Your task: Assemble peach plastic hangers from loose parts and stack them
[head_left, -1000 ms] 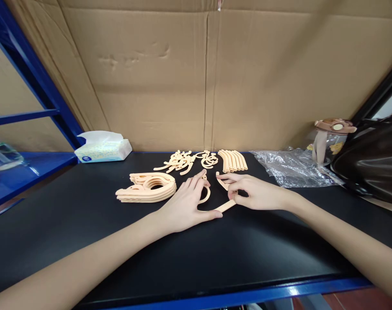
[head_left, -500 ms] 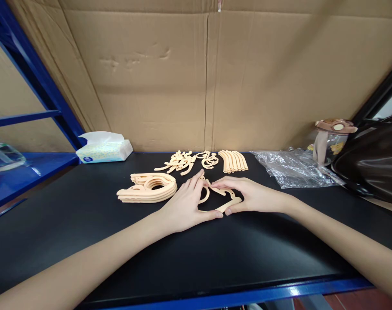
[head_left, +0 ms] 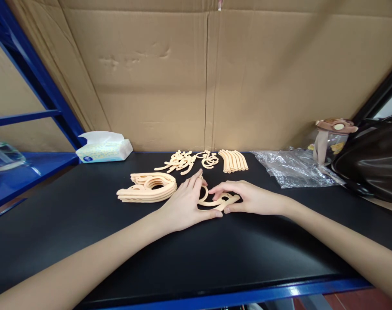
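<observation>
A cream plastic folding hanger (head_left: 203, 203) lies on the black table between my hands. My left hand (head_left: 185, 201) is closed over its left side, fingers on the far edge and thumb along the near edge, hiding much of it. My right hand (head_left: 247, 196) pinches the hanger's right end, its index finger near the inner curved part. To the left of my left hand sits a neat stack of folded hangers (head_left: 144, 196). Beyond my hands are a heap of loose curved pieces (head_left: 179, 161), some hook-shaped pieces (head_left: 209, 160) and a row of curved arms (head_left: 233, 161).
A tissue pack (head_left: 103, 148) stands at the back left. Crumpled clear plastic (head_left: 295, 168) lies at the right, beside a drink bottle (head_left: 333, 140) and a dark brown bag (head_left: 371, 159). A cardboard wall (head_left: 150, 86) closes off the back; a blue frame (head_left: 50, 86) rises at left.
The hanger's inner curved part has swung down toward its near bar, narrowing the gap between them. My right fingers have moved slightly nearer; my left hand has barely moved.
</observation>
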### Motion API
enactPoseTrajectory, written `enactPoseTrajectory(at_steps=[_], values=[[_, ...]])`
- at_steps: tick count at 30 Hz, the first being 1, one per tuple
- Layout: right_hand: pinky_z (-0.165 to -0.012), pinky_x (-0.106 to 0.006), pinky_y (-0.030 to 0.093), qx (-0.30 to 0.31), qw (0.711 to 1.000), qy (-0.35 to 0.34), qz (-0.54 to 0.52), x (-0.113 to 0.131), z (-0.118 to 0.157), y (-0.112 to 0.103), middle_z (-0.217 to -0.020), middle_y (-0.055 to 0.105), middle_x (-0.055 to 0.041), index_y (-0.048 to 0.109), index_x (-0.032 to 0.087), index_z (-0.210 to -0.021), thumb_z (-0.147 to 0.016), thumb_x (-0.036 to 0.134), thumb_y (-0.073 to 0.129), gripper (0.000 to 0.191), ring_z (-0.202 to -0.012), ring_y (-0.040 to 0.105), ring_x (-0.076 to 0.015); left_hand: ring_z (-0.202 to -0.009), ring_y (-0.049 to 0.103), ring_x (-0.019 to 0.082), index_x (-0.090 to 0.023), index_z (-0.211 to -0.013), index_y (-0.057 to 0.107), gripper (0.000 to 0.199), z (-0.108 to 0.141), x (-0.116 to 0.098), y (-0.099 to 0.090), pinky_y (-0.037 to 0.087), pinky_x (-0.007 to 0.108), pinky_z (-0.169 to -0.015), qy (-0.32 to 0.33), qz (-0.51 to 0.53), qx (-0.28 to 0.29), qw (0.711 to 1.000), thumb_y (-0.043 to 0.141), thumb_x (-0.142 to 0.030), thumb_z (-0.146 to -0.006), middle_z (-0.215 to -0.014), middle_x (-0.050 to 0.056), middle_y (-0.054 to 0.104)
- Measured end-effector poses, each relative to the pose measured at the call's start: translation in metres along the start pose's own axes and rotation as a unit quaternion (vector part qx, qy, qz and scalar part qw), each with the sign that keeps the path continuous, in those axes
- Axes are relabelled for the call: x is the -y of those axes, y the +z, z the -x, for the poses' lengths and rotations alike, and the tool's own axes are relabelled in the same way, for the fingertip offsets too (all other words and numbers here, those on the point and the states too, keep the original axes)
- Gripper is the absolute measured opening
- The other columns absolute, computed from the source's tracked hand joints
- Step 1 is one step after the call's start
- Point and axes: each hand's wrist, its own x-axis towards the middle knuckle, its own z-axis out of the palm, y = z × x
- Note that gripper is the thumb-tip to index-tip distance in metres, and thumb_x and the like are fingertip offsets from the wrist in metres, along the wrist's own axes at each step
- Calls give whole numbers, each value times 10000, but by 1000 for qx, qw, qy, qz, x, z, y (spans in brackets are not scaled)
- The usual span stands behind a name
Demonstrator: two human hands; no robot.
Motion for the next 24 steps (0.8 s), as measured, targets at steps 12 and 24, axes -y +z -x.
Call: enactPoseTrajectory(at_steps=[12, 24], values=[[-950, -387, 383, -22, 997, -18, 73, 3, -2, 1, -1014, 651, -31, 567, 263, -1199, -848, 218, 579, 354, -1050, 511, -187, -1336, 276, 340, -179, -1134, 448, 687, 0, 0, 0, 339, 490, -1014, 14, 8, 8, 1000, 477, -734, -730, -1449, 183, 296], [-926, -370, 397, -49, 995, -38, 73, -5, -5, -1, -958, 659, -23, 585, 225, -1137, -870, 139, 521, 288, -947, 568, -158, -1382, 189, 256, -206, -1232, 440, 497, 1, 1, -3, 255, 458, -1091, 34, 36, 38, 998, 333, -566, -906, -1451, 129, 297]])
